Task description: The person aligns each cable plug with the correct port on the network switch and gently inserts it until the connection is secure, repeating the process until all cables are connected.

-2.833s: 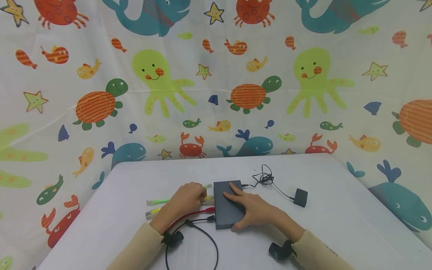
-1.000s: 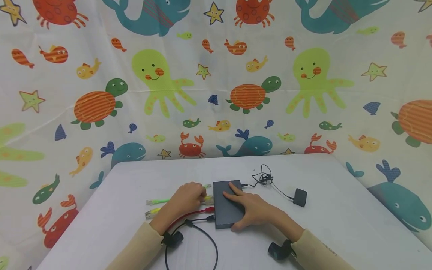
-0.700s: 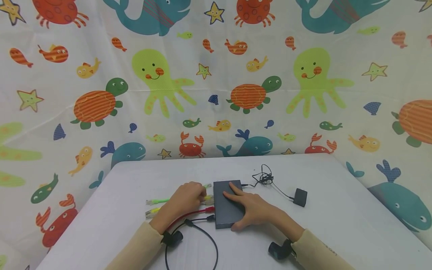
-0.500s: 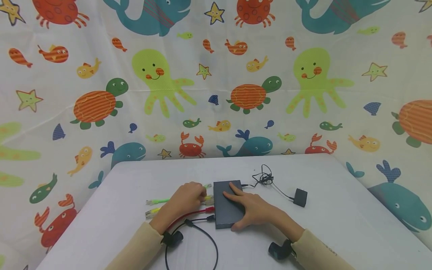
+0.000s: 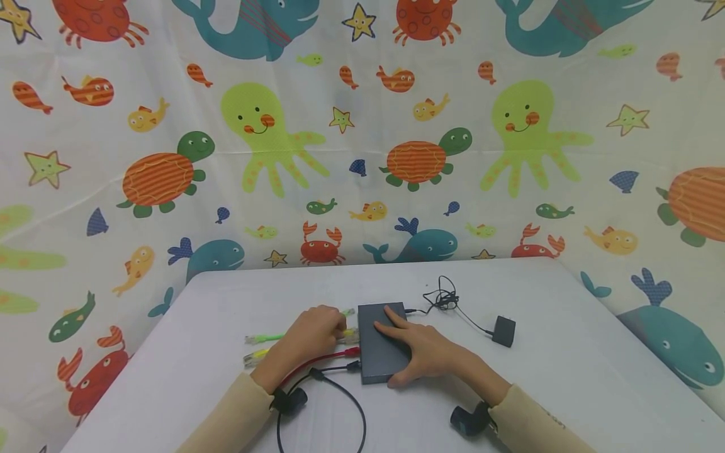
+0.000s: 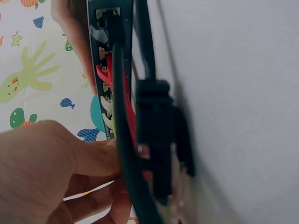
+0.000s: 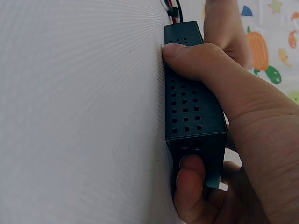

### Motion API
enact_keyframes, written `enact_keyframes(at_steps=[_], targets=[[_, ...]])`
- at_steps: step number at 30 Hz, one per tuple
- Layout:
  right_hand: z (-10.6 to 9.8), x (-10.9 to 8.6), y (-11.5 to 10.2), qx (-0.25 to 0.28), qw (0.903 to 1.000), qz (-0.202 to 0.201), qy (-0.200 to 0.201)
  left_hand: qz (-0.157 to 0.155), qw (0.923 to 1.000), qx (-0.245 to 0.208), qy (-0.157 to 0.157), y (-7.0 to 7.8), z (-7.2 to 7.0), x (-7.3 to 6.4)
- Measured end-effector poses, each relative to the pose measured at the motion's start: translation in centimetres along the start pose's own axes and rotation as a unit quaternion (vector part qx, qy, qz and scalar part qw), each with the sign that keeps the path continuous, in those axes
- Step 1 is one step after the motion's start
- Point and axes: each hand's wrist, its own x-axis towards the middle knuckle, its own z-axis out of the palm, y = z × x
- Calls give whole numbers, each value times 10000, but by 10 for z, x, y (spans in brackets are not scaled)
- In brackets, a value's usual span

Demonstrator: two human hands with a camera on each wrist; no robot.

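Observation:
A dark network switch [image 5: 381, 358] lies flat on the white table, its row of ports facing left. My right hand [image 5: 427, 349] grips it; in the right wrist view the thumb [image 7: 191, 58] lies along its vented side and fingertips bend round the end. At the port side, my left hand [image 5: 311, 330] pinches a network cable close to the switch; its fingers hide which one. A red network cable [image 5: 325, 357] and a black cable [image 5: 340, 368] are plugged in. Near the left hand show a yellow cable's plug [image 5: 348, 336] and a green cable's end [image 5: 348, 311].
To the switch's right, a thin black power cord [image 5: 447, 299] is bundled and leads to a black power adapter [image 5: 504, 331]. Other green [image 5: 263, 338] and yellow [image 5: 257, 357] cable ends lie left of the left wrist. A sea-animal cloth [image 5: 362, 220] hangs behind the table.

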Motion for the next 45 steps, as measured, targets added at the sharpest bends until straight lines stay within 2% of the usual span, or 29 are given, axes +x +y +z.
enact_keyframes(at_steps=[30,39,45], targets=[[-2,-1,0,12,10000,1,-8,29,10000,-26,-2,0,0,1],[-2,-1,-3,39,10000,67,-47,3,9999,-69,117,-2,2,-1],[-2,0,-3,48,9999,111,-54,38,10000,-41,55,-2,1,0]])
